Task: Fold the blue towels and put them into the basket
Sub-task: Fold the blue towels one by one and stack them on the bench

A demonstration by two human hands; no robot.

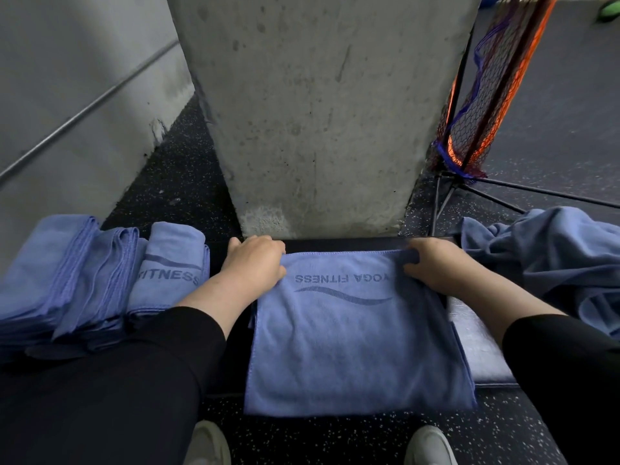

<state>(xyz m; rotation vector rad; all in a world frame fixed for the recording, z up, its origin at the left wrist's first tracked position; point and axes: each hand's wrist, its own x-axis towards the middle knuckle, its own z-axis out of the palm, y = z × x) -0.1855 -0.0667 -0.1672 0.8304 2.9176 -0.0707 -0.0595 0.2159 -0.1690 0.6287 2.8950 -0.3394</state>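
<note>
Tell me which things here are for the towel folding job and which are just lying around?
For the job: spread towel, left hand, right hand, folded towels, unfolded pile.
Just there: concrete pillar, net stand, shoes.

Black padded bench (483, 347) stood against a concrete pillar, folded blue towel (352, 337) printed YOGA FITNESS lay across its middle, stack of folded blue towels (94, 280) at left, crumpled blue towels (553, 256) at right, on speckled black rubber floor (335, 437).

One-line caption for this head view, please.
Both hands, left hand and right hand, grip the far edge of a blue towel between folded towels and an unfolded heap.
</note>
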